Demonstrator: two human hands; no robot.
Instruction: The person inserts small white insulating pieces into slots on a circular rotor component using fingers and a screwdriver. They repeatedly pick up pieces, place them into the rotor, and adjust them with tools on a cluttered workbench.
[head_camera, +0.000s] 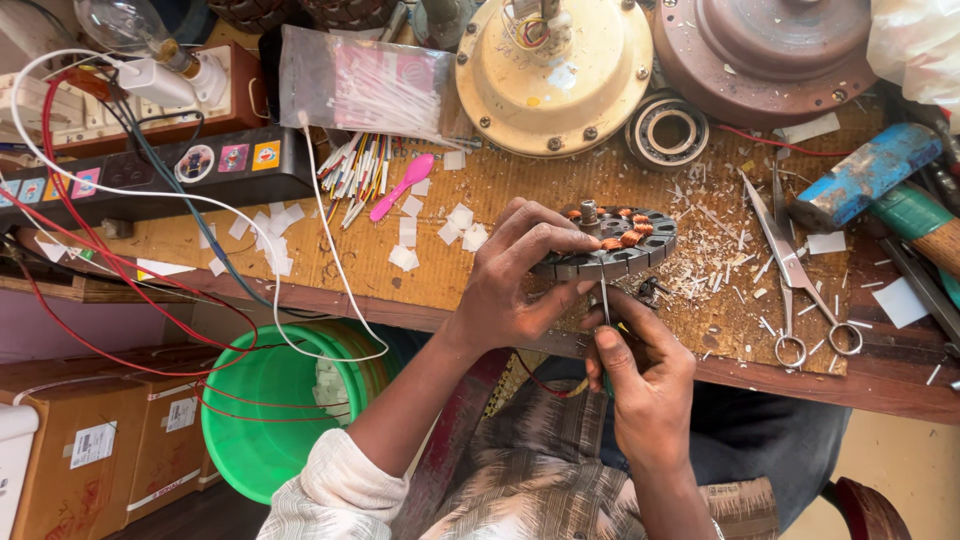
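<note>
At the front edge of the desk, the left hand grips the round stator with copper coils. The right hand pinches a thin metal tool against its rim, apparently pressing something into a slot; this needs steady, careful aim.

The left hand grips a round stator with copper coils at the workbench edge. The right hand pinches a thin metal tool just beneath it. Scissors lie nearby.

Brown cartons with white labels; clear packet above.
</note>
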